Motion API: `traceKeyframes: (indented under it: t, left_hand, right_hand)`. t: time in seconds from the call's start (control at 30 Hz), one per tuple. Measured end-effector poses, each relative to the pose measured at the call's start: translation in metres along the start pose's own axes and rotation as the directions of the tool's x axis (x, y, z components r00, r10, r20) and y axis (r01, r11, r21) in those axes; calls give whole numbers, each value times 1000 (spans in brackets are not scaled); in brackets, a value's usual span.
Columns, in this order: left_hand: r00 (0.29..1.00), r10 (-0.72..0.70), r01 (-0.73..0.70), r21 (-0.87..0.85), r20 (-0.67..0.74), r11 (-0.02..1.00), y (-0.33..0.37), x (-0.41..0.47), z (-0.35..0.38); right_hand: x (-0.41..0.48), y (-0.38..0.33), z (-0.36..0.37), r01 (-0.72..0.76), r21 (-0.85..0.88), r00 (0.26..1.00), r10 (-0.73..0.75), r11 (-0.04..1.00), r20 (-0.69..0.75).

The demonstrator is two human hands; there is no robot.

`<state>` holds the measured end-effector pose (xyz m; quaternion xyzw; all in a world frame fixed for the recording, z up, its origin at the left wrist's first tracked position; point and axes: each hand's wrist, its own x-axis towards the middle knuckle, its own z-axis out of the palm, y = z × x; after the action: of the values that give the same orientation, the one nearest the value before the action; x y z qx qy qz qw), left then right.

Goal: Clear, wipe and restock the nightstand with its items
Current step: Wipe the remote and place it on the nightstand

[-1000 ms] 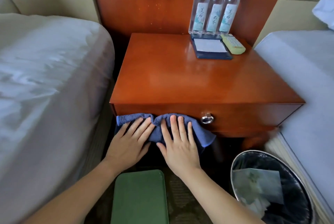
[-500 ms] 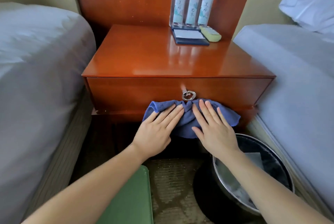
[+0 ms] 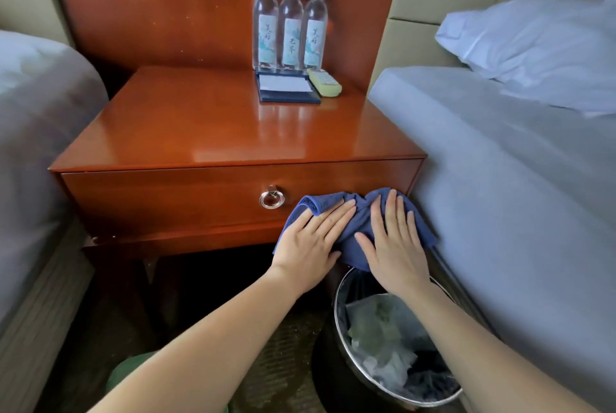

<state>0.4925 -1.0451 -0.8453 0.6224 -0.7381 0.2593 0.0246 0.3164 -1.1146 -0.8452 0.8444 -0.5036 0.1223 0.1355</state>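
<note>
A glossy wooden nightstand (image 3: 206, 126) stands between two beds. A blue cloth (image 3: 358, 222) lies against the right end of its drawer front, right of the ring pull (image 3: 271, 199). My left hand (image 3: 311, 242) and my right hand (image 3: 395, 241) press flat on the cloth side by side, fingers straight. At the back right of the top stand three water bottles (image 3: 290, 26), with a dark blue notepad holder (image 3: 286, 87) and a pale yellow remote (image 3: 324, 81) in front of them.
A metal-rimmed waste bin (image 3: 396, 346) with a black liner and paper scraps sits on the floor under my right forearm. Beds (image 3: 516, 159) flank the nightstand on both sides, with a pillow (image 3: 540, 49) on the right one. A green object (image 3: 123, 376) shows at the bottom edge.
Both hands have slid the blue cloth rightward along the drawer front, from its left end past the ring pull to its right end. My view has shifted right and lower.
</note>
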Motion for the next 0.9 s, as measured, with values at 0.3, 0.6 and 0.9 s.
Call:
traceKeyframes:
  t: [0.3,0.6,0.9]
  left_hand:
    - [992,-65,73,63,-111,995,-30,41,-70]
    - [894,-23,264,-486,447,833,-94,86,-129]
    - [846,-39,335,-474,532,815,-154,104,-101]
  right_hand:
    - [42,1,-46,-75,87,979,90,993,-181]
    - [93,12,-125,-5,236,970,-52,972,237]
    - [162,-6,-126,58,304,887,-189,951,422]
